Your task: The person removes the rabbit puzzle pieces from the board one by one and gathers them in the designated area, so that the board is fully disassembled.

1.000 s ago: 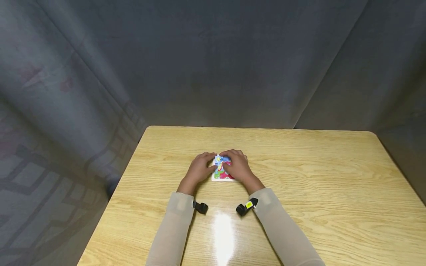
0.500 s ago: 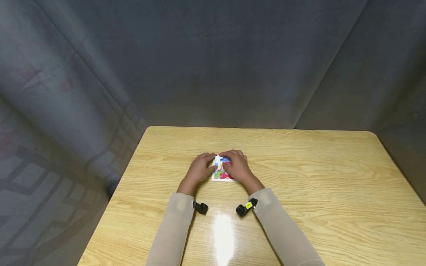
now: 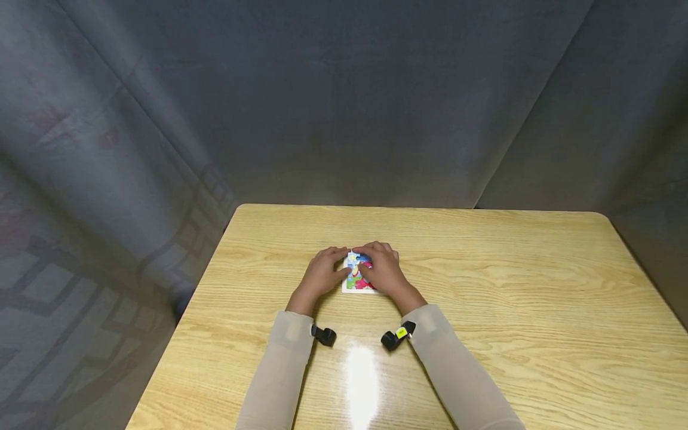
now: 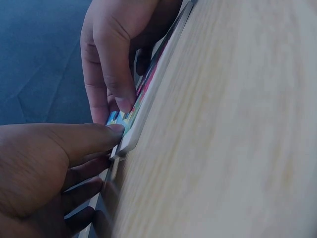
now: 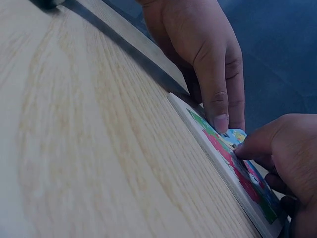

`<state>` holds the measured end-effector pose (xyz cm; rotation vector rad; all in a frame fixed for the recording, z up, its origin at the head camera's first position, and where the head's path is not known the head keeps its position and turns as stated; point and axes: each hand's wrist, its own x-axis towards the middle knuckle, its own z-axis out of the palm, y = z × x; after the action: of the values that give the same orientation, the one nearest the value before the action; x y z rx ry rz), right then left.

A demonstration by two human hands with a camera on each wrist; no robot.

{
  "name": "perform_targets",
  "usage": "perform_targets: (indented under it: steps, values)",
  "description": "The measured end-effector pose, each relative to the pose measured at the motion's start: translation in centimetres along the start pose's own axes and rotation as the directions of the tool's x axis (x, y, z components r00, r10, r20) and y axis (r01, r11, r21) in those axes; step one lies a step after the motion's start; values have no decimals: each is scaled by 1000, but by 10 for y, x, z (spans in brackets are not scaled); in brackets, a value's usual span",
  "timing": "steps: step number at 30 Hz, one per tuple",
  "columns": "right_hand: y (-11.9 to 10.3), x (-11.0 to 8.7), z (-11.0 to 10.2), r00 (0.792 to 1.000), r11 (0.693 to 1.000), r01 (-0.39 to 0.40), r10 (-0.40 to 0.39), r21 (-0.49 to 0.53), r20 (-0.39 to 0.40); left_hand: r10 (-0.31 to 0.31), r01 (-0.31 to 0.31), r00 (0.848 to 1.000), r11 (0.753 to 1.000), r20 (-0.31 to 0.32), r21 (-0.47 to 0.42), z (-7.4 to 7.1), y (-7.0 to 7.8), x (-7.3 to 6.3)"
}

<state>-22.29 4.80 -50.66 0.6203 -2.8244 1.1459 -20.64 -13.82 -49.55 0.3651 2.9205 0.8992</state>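
A small jigsaw puzzle [image 3: 361, 283] in a white tray lies on the table, showing a pink, green and blue picture. At its upper left corner, a blue puzzle piece with a yellow shape [image 3: 352, 257] looks slightly raised in both wrist views. My left hand [image 3: 321, 273] grips the tray's left side, its thumb [image 4: 106, 134] at the puzzle's edge and its fingers beyond. From the right, my right hand [image 3: 384, 269] reaches over the puzzle and pinches at the blue piece with thumb [image 5: 243, 148] and forefinger. That hand covers the puzzle's right part.
The wooden table [image 3: 516, 298] spreads out around the puzzle. A grey curtain [image 3: 344, 107] hangs behind it and along the left side. Black straps with small devices [image 3: 325, 336] sit at both wrists.
Both hands stay nearly in place. The right thumb and forefinger have shifted slightly left, and the shine on the blue corner piece has changed.
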Motion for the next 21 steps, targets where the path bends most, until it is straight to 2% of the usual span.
perform_targets:
  steps: [21]
  values:
    - [3, -2, 0, 998, 998, 38, -40, -46, -39, -12, 12, 1000, 1000, 13, -10, -1, 0, -1]
